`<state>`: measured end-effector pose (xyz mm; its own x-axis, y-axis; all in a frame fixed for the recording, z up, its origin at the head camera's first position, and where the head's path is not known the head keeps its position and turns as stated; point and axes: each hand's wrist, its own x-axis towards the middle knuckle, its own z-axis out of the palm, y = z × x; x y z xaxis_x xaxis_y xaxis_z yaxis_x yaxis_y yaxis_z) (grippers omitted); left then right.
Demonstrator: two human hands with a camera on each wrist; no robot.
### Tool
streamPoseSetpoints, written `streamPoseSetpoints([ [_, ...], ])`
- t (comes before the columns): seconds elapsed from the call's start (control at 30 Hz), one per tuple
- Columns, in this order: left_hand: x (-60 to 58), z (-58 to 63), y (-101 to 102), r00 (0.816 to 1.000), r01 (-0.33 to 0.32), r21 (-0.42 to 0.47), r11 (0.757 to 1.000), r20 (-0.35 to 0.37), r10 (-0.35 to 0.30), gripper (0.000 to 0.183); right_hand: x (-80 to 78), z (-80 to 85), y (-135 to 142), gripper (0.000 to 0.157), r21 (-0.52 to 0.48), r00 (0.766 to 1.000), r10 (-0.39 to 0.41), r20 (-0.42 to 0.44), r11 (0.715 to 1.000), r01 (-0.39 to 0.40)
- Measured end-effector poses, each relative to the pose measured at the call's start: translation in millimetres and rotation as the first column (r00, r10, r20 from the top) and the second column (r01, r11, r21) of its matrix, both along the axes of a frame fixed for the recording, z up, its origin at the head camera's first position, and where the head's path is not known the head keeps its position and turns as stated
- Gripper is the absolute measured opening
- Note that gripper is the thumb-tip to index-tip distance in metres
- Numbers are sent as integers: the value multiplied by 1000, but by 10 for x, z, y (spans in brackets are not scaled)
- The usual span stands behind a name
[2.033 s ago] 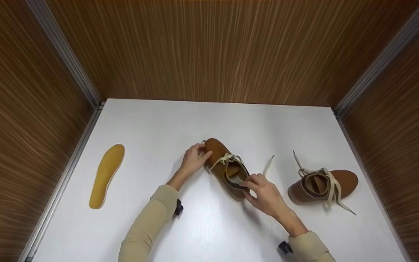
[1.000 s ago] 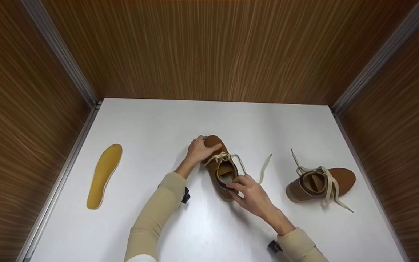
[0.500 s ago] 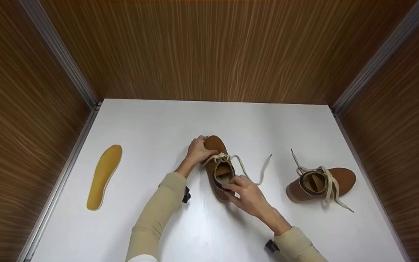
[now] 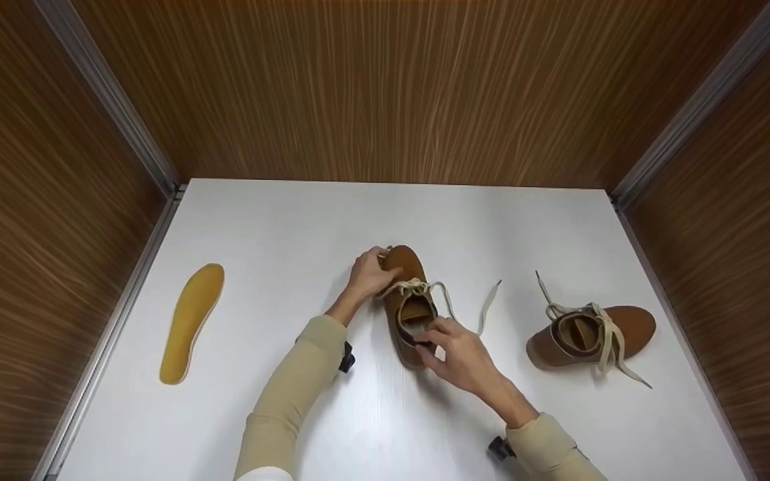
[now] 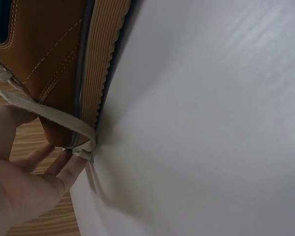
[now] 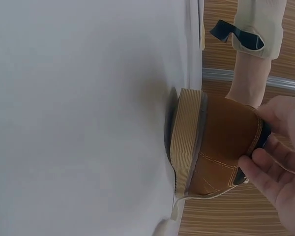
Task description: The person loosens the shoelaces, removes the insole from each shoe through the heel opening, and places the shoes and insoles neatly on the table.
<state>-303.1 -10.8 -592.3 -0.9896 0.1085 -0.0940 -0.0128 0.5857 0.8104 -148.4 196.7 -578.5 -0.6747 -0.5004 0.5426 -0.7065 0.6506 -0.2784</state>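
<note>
A brown lace-up shoe (image 4: 406,262) with cream laces stands sole-down near the middle of the white table, toe pointing away. My left hand (image 4: 366,275) grips its toe, thumb on the upper and fingers round the front left side. In the left wrist view, a loose lace (image 5: 49,112) runs down across the sole edge to the fingertips of that hand (image 5: 24,189). At the heel, my right hand (image 4: 460,354) pinches the padded collar. The right wrist view shows the thumb and fingers of that hand (image 6: 285,182) on the dark collar lining above the brown heel (image 6: 226,130).
A yellow insole (image 4: 190,324) lies flat at the left of the table (image 4: 278,220). The matching shoe (image 4: 631,331), laces tied loosely, stands at the right with its toe to the right. Wood-grain panels (image 4: 385,87) wall in the back and both sides.
Over two seconds the shoe shifts slightly left at its heel and turns to point straighter away. Both hands keep hold of it; the left thumb has moved further onto the upper.
</note>
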Motion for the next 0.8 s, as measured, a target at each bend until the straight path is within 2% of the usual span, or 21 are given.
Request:
streamPoseSetpoints([
  [0.13,53,10,-19,999,-28,5,1000,15,28,54,-49,23,-5,19,-93,993,-85,82,991,93],
  [0.27,135,23,-61,999,-50,17,999,12,50,56,-77,99,-60,28,-106,966,-209,149,968,226],
  [0.4,234,25,-115,997,-74,41,996,24,73,57,-54,162,-158,41,-29,942,-285,178,955,294],
  [0.57,347,2,-165,996,-74,64,995,46,71,57,10,135,-276,54,91,918,-351,185,936,340],
  [0.7,429,-17,-205,997,-66,78,995,42,63,57,43,89,-325,55,151,906,-399,144,913,379],
  [0.8,485,-33,-241,997,-66,94,993,44,62,57,59,69,-333,51,166,907,-404,119,909,383],
])
